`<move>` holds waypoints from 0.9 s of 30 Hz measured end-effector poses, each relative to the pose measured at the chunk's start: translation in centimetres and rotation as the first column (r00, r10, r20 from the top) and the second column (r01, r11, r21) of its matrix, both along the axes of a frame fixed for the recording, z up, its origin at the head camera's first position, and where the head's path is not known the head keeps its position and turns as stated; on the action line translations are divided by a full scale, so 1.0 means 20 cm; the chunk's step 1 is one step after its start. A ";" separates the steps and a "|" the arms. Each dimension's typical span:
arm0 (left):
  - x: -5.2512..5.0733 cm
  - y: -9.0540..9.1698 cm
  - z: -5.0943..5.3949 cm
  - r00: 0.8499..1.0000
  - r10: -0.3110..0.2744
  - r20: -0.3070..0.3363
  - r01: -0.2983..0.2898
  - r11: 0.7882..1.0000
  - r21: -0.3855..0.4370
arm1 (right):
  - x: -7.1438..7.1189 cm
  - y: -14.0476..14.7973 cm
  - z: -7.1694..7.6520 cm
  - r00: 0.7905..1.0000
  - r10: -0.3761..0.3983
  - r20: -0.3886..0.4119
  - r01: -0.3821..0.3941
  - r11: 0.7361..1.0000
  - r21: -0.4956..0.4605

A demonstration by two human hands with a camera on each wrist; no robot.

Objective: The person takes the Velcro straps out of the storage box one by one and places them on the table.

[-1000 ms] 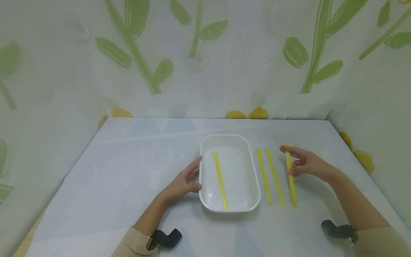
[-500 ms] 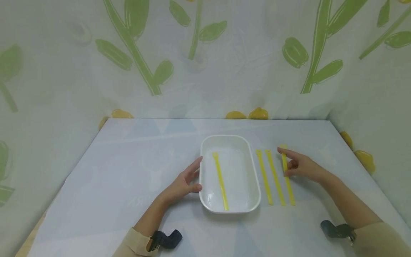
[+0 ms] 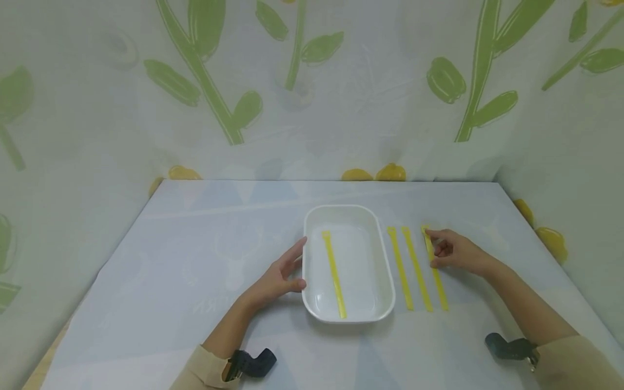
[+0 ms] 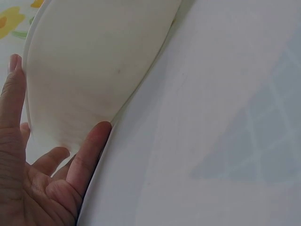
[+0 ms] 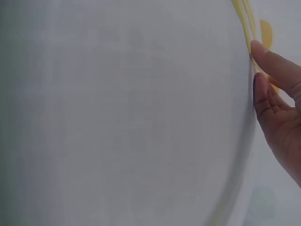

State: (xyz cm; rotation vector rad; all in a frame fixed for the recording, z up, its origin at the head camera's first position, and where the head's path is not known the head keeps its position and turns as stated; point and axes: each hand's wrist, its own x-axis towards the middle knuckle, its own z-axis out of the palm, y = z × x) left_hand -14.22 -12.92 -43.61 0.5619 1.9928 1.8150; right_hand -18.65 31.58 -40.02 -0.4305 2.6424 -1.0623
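Observation:
My left hand (image 3: pixel 281 275) rests against the left side of a white rectangular tray (image 3: pixel 363 260). Its thumb and fingers are spread along the outer wall, seen also in the left wrist view on the tray's side (image 4: pixel 89 70). One flat yellow strap (image 3: pixel 335 276) with a slotted head, like a cable tie, lies in the tray. On the table, the rightmost yellow strap (image 3: pixel 440 290) lies under my right hand (image 3: pixel 458 253). The index finger touches it near its head and the thumb touches its middle. The right wrist view shows the thumb and fingertips by the yellow strap (image 5: pixel 244 23).
Two more yellow straps, a left one (image 3: pixel 401 271) and a right one (image 3: pixel 417 271), lie side by side between tray and right hand. The pale table (image 3: pixel 195 233) ends at a back edge against a leaf-patterned backdrop (image 3: pixel 341 108).
The rightmost strap has shifted left and slightly toward me, and now lies roughly in line with the two beside it. My right hand moved left with it. The left hand and tray stayed put.

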 end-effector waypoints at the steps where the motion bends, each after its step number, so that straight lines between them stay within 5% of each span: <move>1: 0.00 0.00 0.00 1.000 -0.001 0.001 0.001 1.000 0.000 | 0.00 0.00 0.00 1.000 0.004 -0.004 -0.004 1.000 0.003; 11: 0.00 0.00 0.00 1.000 -0.002 -0.014 0.002 1.000 -0.010 | -0.02 0.00 0.01 1.000 0.018 -0.024 -0.015 0.990 0.139; 27: 0.00 0.00 0.00 1.000 0.004 -0.007 -0.004 1.000 -0.013 | -0.03 -0.01 0.03 0.999 -0.001 0.048 -0.003 0.996 0.086</move>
